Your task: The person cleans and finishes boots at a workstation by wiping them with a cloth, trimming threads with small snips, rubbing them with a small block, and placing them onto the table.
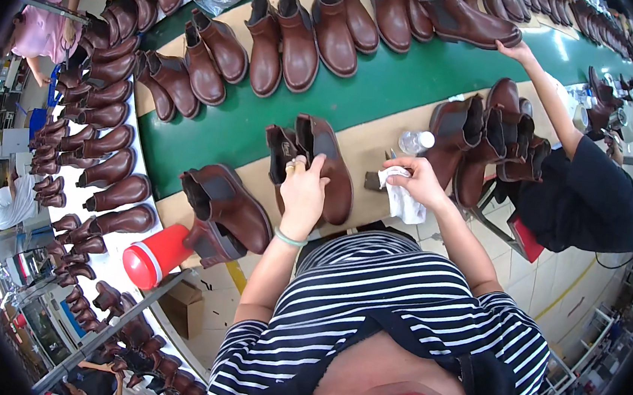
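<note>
A pair of brown ankle boots stands upright in front of me, toes toward me. My left hand (pixel 303 192) lies over the left boot (pixel 277 165), fingers bent at its top opening and touching close to the right boot (pixel 339 181). The palm side of that hand is hidden. To the right, my right hand (pixel 417 181) pinches a white cloth (pixel 406 205), which hangs down at the table's near edge. A small dark block (pixel 372 180) lies beside the cloth. Just beyond this hand is a clear plastic bottle (pixel 412 142) with a white cap.
More brown boots (pixel 227 201) stand at my left by a red canister (pixel 153 257). Rows of boots (pixel 299 53) line the far side of the green table (pixel 217 130). At the right, a co-worker's hand (pixel 516 51) touches a boot (pixel 471 21); boots (pixel 471 147) stand nearby.
</note>
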`<state>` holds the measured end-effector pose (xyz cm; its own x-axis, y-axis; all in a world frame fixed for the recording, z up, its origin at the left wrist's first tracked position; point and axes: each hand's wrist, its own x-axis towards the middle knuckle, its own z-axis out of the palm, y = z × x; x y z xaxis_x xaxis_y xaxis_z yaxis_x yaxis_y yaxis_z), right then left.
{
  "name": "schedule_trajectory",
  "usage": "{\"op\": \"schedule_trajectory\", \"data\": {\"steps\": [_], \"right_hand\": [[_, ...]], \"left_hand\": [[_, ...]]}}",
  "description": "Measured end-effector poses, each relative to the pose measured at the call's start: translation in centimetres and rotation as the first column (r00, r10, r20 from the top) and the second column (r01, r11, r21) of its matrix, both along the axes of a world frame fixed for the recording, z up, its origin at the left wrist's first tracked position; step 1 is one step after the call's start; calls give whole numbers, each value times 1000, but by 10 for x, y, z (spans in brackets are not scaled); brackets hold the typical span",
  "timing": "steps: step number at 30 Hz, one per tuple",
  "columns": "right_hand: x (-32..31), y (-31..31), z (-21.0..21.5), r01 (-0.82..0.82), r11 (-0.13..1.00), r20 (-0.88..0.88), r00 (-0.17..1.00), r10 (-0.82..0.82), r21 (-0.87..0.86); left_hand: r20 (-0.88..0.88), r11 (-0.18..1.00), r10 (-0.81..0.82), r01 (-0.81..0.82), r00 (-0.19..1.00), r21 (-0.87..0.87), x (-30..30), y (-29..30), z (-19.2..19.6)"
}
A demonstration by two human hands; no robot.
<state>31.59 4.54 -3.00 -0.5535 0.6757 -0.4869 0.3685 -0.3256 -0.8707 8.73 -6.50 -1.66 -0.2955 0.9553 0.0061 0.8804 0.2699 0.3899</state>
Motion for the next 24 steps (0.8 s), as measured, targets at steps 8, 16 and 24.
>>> {"op": "schedule_trajectory", "data": {"steps": [8, 16, 24], "right_hand": [[67, 3, 27, 248, 825, -36, 963, -268, 507], [33, 22, -33, 574, 722, -200, 816, -542, 386], [38, 28, -16, 653, 757, -585, 616, -527, 5]], "left_hand": [[325, 924, -354, 273, 877, 269, 56, 48, 53], [862, 970, -243, 108, 445, 218, 135, 125, -163], [286, 773, -561, 368, 777, 516, 95, 161, -58]]}}
